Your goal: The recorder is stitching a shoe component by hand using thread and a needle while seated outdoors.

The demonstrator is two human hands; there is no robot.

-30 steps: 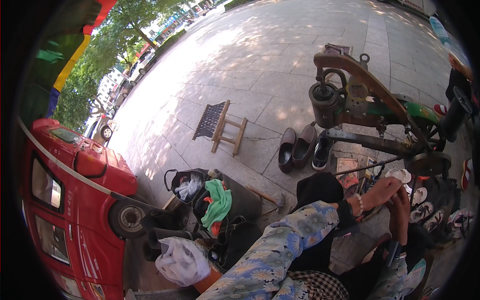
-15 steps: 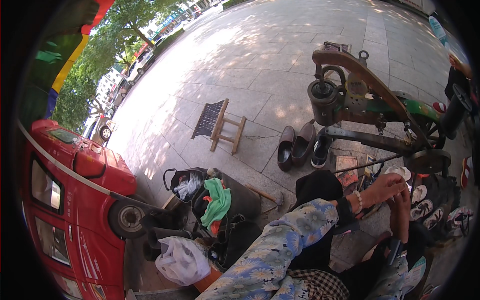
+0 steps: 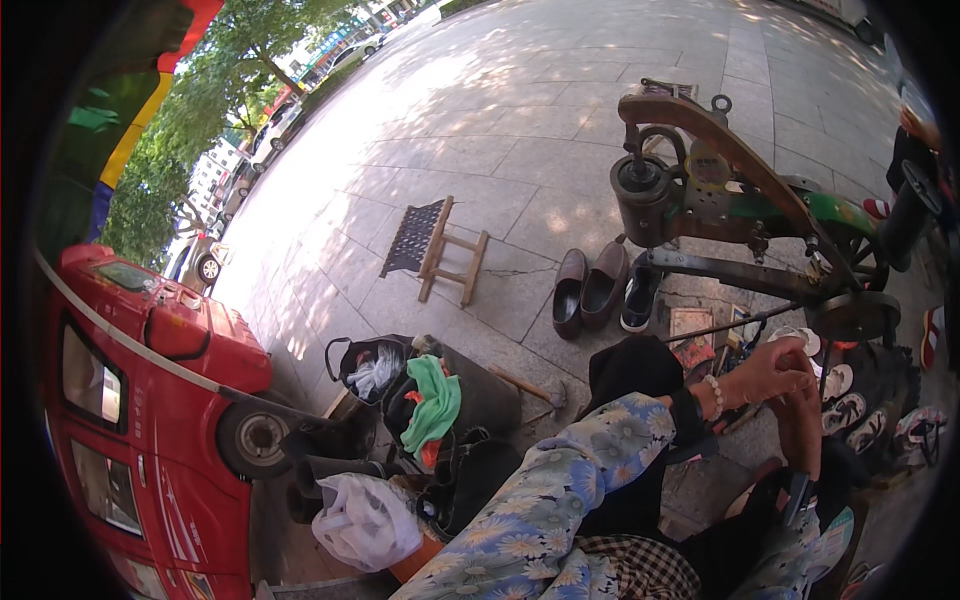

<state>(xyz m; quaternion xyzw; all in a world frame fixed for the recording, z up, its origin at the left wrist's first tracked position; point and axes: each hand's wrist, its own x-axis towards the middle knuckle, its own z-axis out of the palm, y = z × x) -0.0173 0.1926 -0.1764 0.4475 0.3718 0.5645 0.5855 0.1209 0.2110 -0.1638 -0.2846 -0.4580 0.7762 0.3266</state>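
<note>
My left hand point(image 3: 765, 377), with a beaded bracelet and a dark band at the wrist, reaches in from a flowered sleeve point(image 3: 540, 480). Its fingers are bent and closed at the tips. Right beside it is my right hand point(image 3: 798, 432), raised with its fingers curled against the left fingertips. Whatever lies between the fingers is too small or hidden to make out. Both hands are above my dark-clothed lap, just in front of the hand-cranked sewing machine point(image 3: 745, 215). A dark wristband point(image 3: 795, 498) circles my right wrist.
Brown loafers point(image 3: 604, 285) and a black shoe point(image 3: 641, 292) stand left of the machine; several sandals point(image 3: 845, 415) lie right. A hammer point(image 3: 535, 388), green cloth point(image 3: 432, 400) and white plastic bag point(image 3: 366, 522) sit at left, near a red vehicle point(image 3: 160, 430). A folding stool point(image 3: 440, 250) stands farther off.
My hands stay together, with the fingers slightly shifted. At the far right, another person's hand-held fan has moved and is blurred. The whole view has shifted a little.
</note>
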